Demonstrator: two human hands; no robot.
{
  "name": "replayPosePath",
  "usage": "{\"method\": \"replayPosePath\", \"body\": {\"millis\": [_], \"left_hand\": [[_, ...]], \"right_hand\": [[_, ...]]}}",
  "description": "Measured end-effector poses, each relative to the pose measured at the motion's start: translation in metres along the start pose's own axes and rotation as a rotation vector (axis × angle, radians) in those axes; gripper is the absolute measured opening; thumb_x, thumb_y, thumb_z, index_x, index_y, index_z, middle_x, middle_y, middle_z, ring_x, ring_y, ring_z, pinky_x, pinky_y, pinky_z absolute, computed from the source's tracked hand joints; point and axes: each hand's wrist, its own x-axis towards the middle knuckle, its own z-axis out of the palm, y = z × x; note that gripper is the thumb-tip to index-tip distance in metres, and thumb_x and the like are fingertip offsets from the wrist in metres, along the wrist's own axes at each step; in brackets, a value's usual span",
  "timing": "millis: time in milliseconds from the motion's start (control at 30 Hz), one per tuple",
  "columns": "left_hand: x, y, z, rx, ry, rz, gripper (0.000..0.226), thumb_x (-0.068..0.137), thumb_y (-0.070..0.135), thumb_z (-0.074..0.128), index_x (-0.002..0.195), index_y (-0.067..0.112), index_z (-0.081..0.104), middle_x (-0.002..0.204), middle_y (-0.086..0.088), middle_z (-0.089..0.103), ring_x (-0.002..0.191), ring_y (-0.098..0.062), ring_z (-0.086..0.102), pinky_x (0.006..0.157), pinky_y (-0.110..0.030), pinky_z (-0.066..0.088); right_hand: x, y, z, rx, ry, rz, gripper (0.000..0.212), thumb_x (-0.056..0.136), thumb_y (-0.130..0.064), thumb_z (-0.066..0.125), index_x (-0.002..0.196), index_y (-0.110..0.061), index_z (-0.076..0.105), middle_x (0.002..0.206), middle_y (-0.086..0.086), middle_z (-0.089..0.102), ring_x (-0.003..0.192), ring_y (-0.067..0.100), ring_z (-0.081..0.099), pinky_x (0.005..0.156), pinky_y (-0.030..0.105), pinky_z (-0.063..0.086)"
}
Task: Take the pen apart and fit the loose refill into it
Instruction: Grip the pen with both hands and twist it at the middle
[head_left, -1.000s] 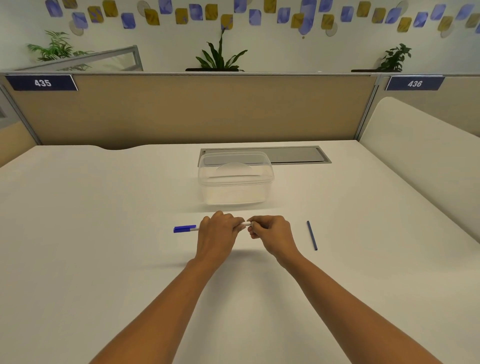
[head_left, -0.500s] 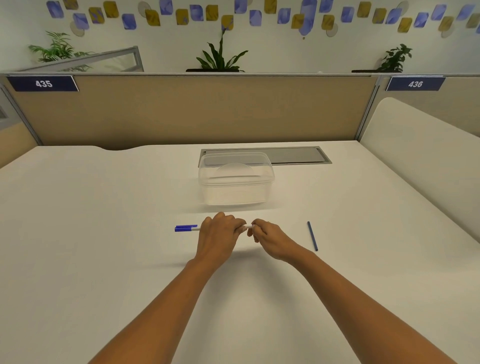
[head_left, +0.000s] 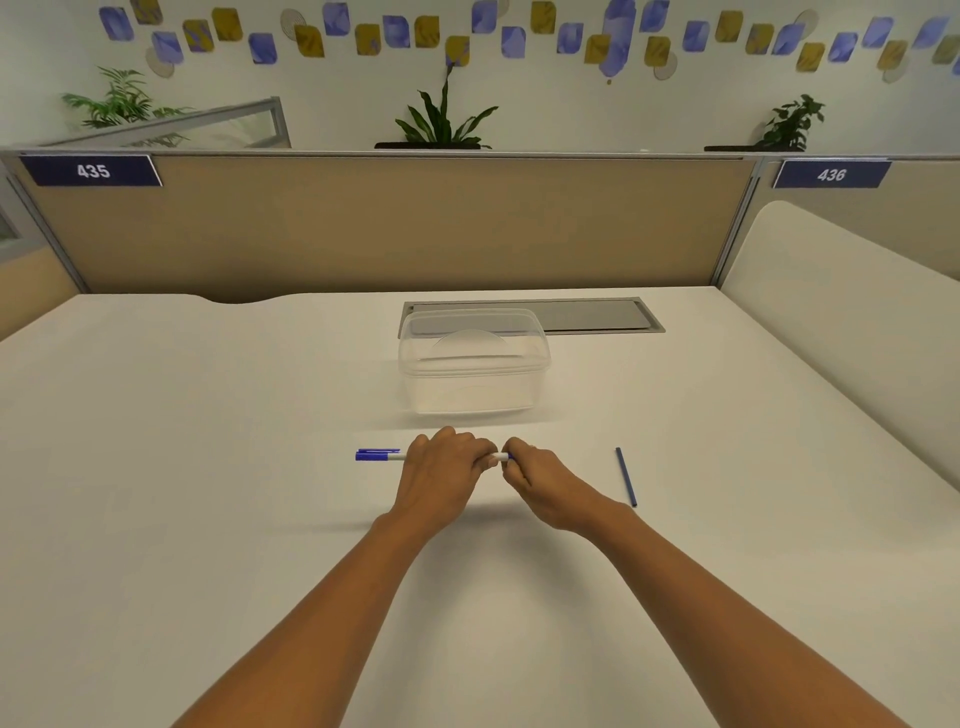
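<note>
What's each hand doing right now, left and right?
Left hand: closed around the pen barrel.
Right hand: fingers pinched on the pen's right end.

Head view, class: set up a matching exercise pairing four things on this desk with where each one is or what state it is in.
Things:
1. pen
2. loose refill
3. clear container
4. left hand

Places or states:
A. lying alone on the desk, right of both hands
B. wrapped around the white barrel
C. standing behind the hands, lid on
D. held level, blue cap pointing left

Pairs: 1-D, 2-A, 3-C, 4-B
</note>
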Motion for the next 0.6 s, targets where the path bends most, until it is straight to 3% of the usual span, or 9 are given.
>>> {"method": "replayPosePath", "body": {"millis": [300, 600], "left_hand": [[0.0000, 0.0043, 0.0018, -0.039, 0.020, -0.009, 0.032, 0.097, 0.038, 0.033, 0.100, 0.025, 0.061, 0.088, 0.002, 0.064, 0.090, -0.019, 0.049, 0.073, -0.030, 0.028], [-0.0002, 0.0061, 0.0034, -0.047, 0.033, -0.026, 0.031, 0.098, 0.036, 0.032, 0.102, 0.025, 0.060, 0.090, 0.002, 0.066, 0.092, -0.020, 0.051, 0.076, -0.032, 0.034]], "right_hand": [[-0.0012, 0.0006, 0.0020, -0.150, 0.087, -0.074, 0.023, 0.093, -0.009, 0.033, 0.071, -0.014, 0.028, 0.058, -0.001, 0.027, 0.059, 0.017, 0.024, 0.054, 0.032, 0.017], [-0.0006, -0.0029, 0.0058, -0.178, 0.170, -0.079, 0.019, 0.094, -0.012, 0.035, 0.075, -0.010, 0.033, 0.058, -0.003, 0.029, 0.066, 0.023, 0.029, 0.056, 0.031, 0.011]]}}
